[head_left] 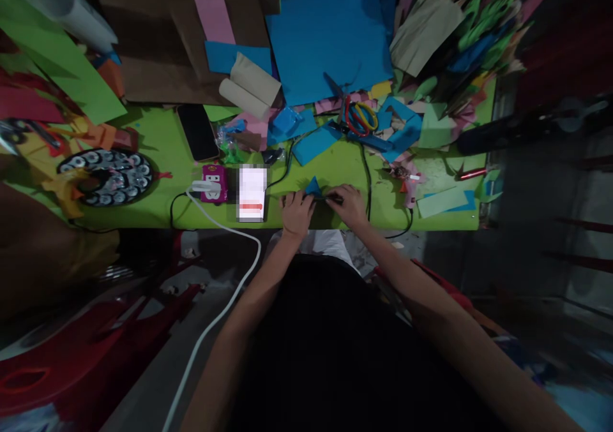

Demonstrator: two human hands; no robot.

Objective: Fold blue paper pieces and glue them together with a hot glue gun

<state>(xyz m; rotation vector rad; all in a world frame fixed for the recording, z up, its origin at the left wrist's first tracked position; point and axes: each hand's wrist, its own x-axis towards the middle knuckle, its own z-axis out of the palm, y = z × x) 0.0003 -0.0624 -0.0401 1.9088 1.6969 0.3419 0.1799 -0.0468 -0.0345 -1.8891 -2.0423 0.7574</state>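
Note:
Near the front edge of the green table, my two hands work close together. My left hand (297,215) has its fingers bent down at a small pointed piece of blue paper (313,186), which sticks up beyond the fingertips. My right hand (349,205) is closed, its thumb and fingers pinched at a small dark thing between the hands. Shadow hides what that dark thing is and whether it joins the blue piece. A lit phone (251,193) lies left of my left hand.
A magenta power socket (214,184) with a white cable and a dark phone (198,132) are on the left. Scissors (348,114) lie among paper scraps behind my hands. At right is a pink glue gun (410,189). Large blue sheets (332,43) cover the back; a black cord runs nearby.

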